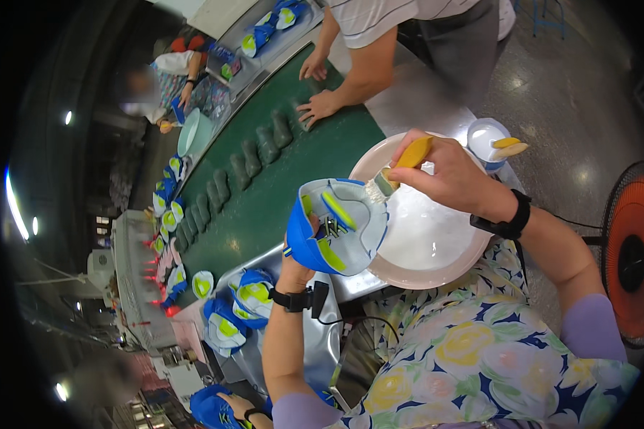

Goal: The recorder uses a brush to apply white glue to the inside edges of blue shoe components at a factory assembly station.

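Note:
My left hand (295,272) is closed around a blue shoe upper (310,249), holding it up with its pale grey lining side and lime-green patches showing. Most of the left fingers are hidden by the upper. In my right hand (445,173) is a brush (413,152) with a yellow handle, its fingers pinched round it. White-coated bristles touch the upper's right edge. Below the brush and the right hand sits a wide pinkish basin (381,272) of white liquid.
A green conveyor belt (265,193) carries a row of dark shoe-shaped forms, touched by a co-worker's hands (320,107). More blue uppers (225,325) lie on a metal tray. A small tub (483,134) with brushes stands right, near an orange fan (633,261).

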{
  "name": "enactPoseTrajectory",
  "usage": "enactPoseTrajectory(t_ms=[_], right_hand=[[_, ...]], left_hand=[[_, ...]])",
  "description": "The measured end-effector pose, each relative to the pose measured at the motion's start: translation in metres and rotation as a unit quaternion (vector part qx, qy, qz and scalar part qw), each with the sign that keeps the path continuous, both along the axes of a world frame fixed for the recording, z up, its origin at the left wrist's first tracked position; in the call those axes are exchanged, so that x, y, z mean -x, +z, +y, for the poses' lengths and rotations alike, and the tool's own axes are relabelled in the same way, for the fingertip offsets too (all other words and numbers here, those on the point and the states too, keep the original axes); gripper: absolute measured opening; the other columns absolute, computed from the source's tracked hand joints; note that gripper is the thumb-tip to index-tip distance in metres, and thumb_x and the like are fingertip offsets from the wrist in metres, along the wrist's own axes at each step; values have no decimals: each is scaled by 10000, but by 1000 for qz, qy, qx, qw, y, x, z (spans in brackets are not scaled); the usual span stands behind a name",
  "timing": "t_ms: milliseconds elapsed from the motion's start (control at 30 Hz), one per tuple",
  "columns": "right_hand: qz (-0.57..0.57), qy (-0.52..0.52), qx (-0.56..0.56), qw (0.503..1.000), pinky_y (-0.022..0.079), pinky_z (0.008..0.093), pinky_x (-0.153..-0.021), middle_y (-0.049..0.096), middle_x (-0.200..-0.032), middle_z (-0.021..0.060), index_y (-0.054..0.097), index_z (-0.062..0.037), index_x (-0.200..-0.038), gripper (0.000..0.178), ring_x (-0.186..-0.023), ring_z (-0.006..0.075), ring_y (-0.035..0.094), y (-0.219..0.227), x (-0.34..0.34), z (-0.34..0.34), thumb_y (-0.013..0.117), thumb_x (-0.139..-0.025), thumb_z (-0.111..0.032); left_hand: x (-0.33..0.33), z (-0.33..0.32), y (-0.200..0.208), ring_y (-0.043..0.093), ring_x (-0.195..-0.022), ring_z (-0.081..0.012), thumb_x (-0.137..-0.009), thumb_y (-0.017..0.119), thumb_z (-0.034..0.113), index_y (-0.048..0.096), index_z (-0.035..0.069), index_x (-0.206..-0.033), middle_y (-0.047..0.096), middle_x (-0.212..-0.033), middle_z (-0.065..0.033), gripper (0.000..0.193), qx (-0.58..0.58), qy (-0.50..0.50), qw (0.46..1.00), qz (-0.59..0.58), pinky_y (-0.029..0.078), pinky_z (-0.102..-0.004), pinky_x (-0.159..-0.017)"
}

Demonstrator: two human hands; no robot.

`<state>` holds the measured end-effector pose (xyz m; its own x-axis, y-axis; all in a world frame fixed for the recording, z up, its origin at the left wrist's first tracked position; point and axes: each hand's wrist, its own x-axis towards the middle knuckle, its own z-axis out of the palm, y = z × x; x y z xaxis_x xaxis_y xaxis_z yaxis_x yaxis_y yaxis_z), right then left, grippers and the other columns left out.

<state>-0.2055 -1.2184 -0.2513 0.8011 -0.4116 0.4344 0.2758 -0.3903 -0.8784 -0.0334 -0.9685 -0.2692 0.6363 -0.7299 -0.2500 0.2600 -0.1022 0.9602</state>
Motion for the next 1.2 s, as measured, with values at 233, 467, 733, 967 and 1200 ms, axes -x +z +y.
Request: enactPoseTrajectory(t_ms=[233, 467, 733, 967, 1200], right_hand=[[38, -90, -17, 995, 427, 303, -515, 606, -647, 112, 559, 11, -833, 268, -531, 175, 566, -4, 4, -2, 724, -854, -199], [127, -66, -195, 970, 470, 263, -515, 649, -677, 117, 584, 55, -851, 336, -585, 148, 639, -25, 8, 22, 695, -874, -261], [117, -1, -249, 961, 494, 275, -539, 666, -736, 133, 593, 27, -898, 282, -598, 174, 650, -13, 15, 23, 675, -879, -242], [103, 171, 391, 898, 489, 419, -586, 603, -748, 95, 614, -203, -1215, 374, -676, 298, 648, -2, -8, 16, 558, -851, -139], [49, 163, 443, 880, 489, 403, -652, 630, -816, 96, 667, -96, -1049, 218, -751, 278, 642, 40, -4, 19, 593, -855, -165]], left_hand=[[32, -33, 2, 629, -1044, -174, -984, 584, 290, 486, 89, -1313, 620, -1187, -53, 398, 93, 53, 994, -8, 539, -340, -895], [29, -34, -30, 592, -945, -118, -999, 544, 172, 586, 34, -1187, 644, -1057, -64, 237, -3, 184, 931, -316, 475, -273, -853], [8, -22, -39, 589, -1049, -141, -959, 559, 86, 512, 40, -1345, 615, -1190, -54, 392, 70, 161, 911, -374, 479, -305, -936], [4, -5, -57, 633, -1040, -209, -980, 537, 230, 528, 57, -1308, 629, -1181, -90, 371, 18, 13, 994, 105, 535, -329, -884], [25, 5, -60, 643, -1075, -253, -902, 657, 270, 526, 45, -1323, 630, -1218, -123, 495, 78, -60, 938, 333, 543, -412, -934]])
